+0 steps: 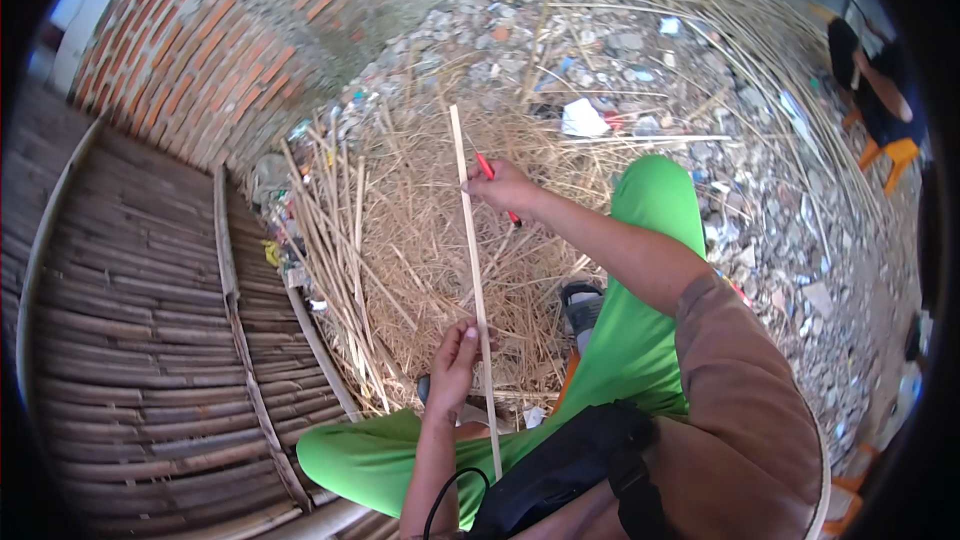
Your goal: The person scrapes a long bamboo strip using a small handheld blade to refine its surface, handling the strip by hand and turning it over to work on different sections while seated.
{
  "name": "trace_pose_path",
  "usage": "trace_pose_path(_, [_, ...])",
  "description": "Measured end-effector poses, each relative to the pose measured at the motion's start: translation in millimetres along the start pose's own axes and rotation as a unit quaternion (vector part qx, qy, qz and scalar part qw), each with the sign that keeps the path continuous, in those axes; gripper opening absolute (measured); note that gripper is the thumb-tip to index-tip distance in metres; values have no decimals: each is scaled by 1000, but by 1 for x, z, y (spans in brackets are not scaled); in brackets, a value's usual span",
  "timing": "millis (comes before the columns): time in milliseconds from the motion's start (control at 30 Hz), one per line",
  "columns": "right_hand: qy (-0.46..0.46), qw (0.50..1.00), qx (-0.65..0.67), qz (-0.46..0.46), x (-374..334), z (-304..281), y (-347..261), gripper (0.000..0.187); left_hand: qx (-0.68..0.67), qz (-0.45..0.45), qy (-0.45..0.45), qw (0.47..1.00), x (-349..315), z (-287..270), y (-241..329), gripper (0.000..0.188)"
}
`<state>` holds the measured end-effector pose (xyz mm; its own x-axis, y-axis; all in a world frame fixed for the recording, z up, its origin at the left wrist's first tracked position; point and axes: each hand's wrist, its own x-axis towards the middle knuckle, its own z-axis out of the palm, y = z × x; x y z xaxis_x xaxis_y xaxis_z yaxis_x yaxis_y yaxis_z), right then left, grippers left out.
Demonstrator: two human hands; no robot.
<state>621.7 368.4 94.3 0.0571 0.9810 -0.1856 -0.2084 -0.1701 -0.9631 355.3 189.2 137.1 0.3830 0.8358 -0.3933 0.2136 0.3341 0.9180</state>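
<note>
A long, thin, pale bamboo strip (468,220) runs upright in front of me, its lower end by my lap. My left hand (457,352) is closed around its lower part, thumb and fingers pinching it. Higher up, my right hand (503,189) grips a red-handled knife (485,165) whose thin blade points up and away, close beside the strip. The right thumb and fingertips also touch the strip. Part of the knife's handle is hidden inside the fist.
Shavings (400,205) cover the ground, with a bundle of bamboo strips (358,230) at left. A slatted bamboo platform (150,340) and a brick wall (180,50) stand beyond. Rubble (620,50) lies at right, and another person (880,90) sits on an orange stool (890,157).
</note>
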Motion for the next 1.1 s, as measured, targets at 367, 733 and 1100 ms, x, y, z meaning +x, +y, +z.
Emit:
trace_pose_path(367, [-45, 996, -72, 21, -42, -19, -14, 32, -142, -52, -35, 988, -15, 21, -12, 23])
trace_pose_path(733, [-251, 950, -179, -43, -47, 5, -2, 20, -116, 15, 50, 992, -17, 12, -8, 19])
trace_pose_path(1100, [-98, 985, -131, -47, -48, -4, -18, 24, -148, 12, 59, 987, -15, 5, -1, 18])
